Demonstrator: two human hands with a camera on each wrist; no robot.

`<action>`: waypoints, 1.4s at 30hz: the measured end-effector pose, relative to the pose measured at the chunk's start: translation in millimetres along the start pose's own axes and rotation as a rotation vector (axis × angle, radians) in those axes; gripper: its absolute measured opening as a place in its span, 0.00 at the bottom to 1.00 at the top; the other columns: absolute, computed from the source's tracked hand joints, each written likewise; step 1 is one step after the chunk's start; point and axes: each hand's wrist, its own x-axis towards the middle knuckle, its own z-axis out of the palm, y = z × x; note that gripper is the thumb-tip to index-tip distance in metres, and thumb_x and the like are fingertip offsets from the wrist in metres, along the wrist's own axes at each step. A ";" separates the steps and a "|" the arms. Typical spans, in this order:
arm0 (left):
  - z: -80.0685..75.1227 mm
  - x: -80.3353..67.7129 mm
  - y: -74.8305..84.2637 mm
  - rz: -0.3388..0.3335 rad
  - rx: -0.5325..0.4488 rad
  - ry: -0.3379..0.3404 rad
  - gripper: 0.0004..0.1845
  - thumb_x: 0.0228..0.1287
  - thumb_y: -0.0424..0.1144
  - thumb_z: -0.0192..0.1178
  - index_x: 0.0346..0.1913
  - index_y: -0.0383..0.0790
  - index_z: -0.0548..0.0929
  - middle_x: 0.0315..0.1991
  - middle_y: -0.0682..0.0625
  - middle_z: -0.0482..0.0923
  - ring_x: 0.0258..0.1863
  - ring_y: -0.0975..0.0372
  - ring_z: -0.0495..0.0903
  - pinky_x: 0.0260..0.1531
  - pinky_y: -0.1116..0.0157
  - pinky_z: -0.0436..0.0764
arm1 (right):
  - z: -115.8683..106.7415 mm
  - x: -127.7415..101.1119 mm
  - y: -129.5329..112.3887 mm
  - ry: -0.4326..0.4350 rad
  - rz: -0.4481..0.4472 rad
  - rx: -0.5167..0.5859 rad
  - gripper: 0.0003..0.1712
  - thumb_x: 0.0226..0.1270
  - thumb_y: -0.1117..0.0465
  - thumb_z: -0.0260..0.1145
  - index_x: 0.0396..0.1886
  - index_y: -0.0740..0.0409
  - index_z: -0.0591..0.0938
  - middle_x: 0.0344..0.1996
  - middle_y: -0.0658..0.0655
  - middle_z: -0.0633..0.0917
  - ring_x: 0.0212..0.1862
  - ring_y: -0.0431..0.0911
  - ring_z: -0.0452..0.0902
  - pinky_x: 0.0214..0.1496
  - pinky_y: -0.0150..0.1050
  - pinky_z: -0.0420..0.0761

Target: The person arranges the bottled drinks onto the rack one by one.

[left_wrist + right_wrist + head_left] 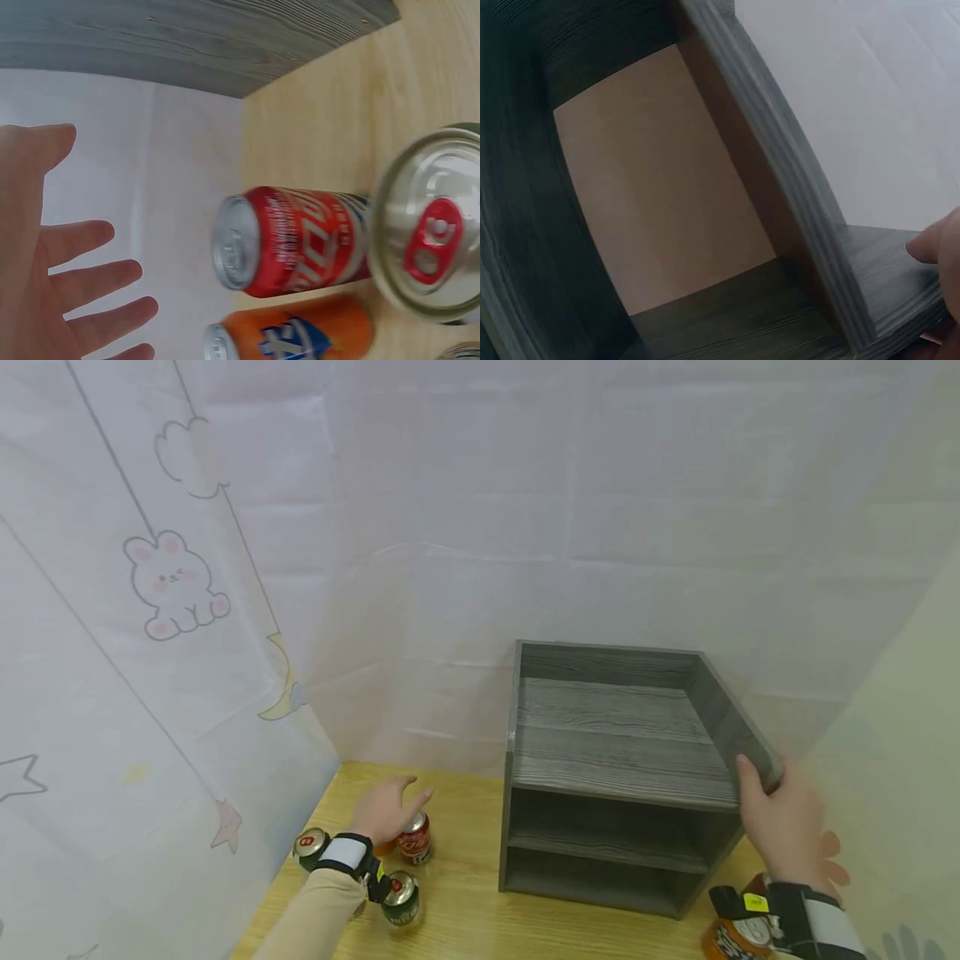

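Observation:
A grey wood-grain shelf (615, 802) stands on the table, its two-level open front facing me. My right hand (783, 818) grips the top of its right side panel, thumb on the inner face and fingers round the outside. In the right wrist view, the thumb (928, 244) lies over the panel's edge. My left hand (386, 810) hovers over a group of cans, fingers spread and holding nothing. Closest to it are a red can (300, 240) and an orange can (300, 330). A green can (401, 900) stands nearer to me.
Another green can (311, 850) stands left of my left wrist. By my right wrist is an orange can (735, 941), partly covered by the wrist camera. The wooden table (465, 827) meets white printed sheets (420, 635) at the back and sides.

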 end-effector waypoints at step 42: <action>69.2 15.4 -37.9 0.011 -0.027 -0.180 0.32 0.38 0.28 0.80 0.53 0.32 0.83 0.42 0.40 0.83 0.42 0.45 0.82 0.39 0.48 0.83 | 23.8 -18.5 21.4 0.076 0.044 -0.046 0.29 0.78 0.52 0.58 0.17 0.63 0.67 0.14 0.60 0.68 0.18 0.55 0.65 0.19 0.44 0.60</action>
